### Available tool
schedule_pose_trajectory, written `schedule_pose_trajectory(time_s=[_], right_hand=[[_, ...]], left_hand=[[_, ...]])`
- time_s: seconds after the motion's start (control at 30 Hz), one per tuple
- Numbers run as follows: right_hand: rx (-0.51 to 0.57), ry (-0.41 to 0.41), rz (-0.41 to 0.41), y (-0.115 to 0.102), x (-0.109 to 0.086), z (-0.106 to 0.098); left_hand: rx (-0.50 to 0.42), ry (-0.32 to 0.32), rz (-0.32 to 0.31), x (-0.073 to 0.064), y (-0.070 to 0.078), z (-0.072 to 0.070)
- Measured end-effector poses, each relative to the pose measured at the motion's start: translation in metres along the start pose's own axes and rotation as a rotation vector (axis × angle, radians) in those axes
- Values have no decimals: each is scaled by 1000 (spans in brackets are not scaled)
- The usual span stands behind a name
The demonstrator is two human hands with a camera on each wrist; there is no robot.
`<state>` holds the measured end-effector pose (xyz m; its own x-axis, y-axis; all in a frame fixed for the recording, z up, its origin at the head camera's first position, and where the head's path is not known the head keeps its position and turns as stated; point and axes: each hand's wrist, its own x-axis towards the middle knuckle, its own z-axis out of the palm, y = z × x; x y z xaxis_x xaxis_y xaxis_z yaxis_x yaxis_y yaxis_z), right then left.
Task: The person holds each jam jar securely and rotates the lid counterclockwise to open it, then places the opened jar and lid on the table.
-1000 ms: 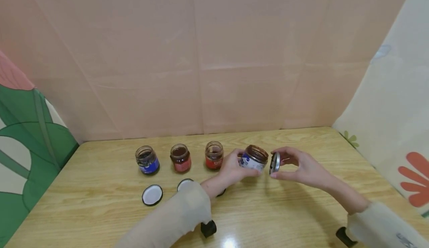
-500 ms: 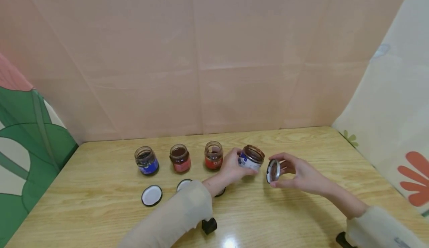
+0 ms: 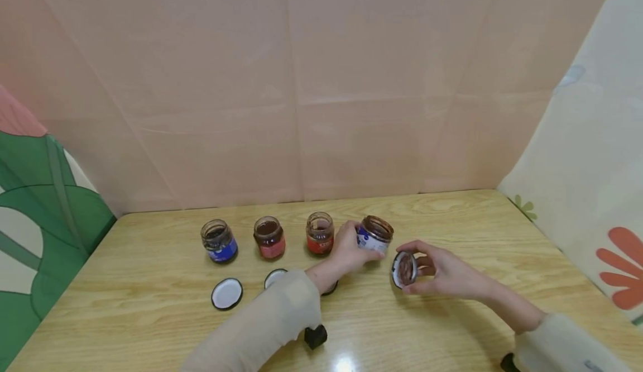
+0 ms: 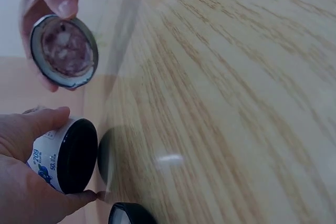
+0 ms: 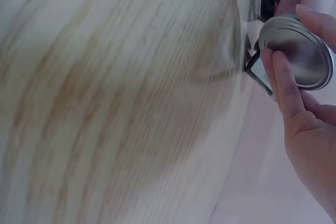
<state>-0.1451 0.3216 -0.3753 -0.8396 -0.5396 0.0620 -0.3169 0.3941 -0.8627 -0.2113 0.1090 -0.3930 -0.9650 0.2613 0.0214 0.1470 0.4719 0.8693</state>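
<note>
My left hand (image 3: 349, 254) grips an uncovered glass jar (image 3: 373, 242) with a white and blue label, tilted to the right. Dark residue coats its mouth; in the left wrist view the jar's black base (image 4: 79, 156) faces the camera, slightly above the tabletop. Just right of it, my right hand (image 3: 447, 271) holds a round metal jar lid (image 3: 404, 270) by its edge. The lid's inner side, smeared brown, faces me, while its silver top (image 5: 299, 56) shows in the right wrist view with two fingers lying across it.
Three uncovered jars stand in a row to the left: one blue-labelled (image 3: 219, 242), one pinkish-red (image 3: 269, 238), one red (image 3: 320, 233). Before them lie upturned lids (image 3: 227, 294), some partly hidden by my left arm. A curtain-like backdrop (image 3: 301, 93) borders the wooden table (image 3: 125, 282).
The lid in my right hand has turned from edge-on to show its inner face, moving down and slightly left. My left hand has shifted the jar slightly left.
</note>
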Motion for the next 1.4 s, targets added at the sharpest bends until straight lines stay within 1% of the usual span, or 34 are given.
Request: schedule_pose_trajectory(time_s=[0.2, 0.3, 0.47, 0.7, 0.73, 0.8, 0.97, 1.03, 1.1, 1.2, 1.3, 1.4], right_hand=[[-29, -25, 29, 1, 2, 5], [-46, -18, 31, 1, 4, 8], [-42, -12, 27, 0, 6, 11], [-60, -43, 78, 0, 8, 14], [-73, -41, 79, 1, 9, 15], [-134, -26, 63, 0, 9, 16], [-379, 69, -36, 0, 10, 19], [-436, 96, -55, 0, 11, 20], [-467, 108, -63, 0, 10, 21], [-483, 113, -74, 1, 10, 23], [-499, 118, -81, 2, 11, 25], [-515, 118, -75, 2, 11, 25]], left_hand=[[27, -8, -5, 2, 3, 0], [39, -5, -1, 2, 4, 0], [43, -5, 0, 4, 4, 0], [54, 26, 25, 7, 5, 2], [56, 29, 25, 7, 5, 2], [55, 33, 17, 8, 5, 2], [79, 36, 8, 9, 5, 1], [87, 35, 5, 9, 5, 1], [91, 32, 1, 9, 5, 1], [91, 29, -6, 10, 3, 1], [92, 32, 0, 10, 1, 2], [89, 34, -1, 10, 0, 2]])
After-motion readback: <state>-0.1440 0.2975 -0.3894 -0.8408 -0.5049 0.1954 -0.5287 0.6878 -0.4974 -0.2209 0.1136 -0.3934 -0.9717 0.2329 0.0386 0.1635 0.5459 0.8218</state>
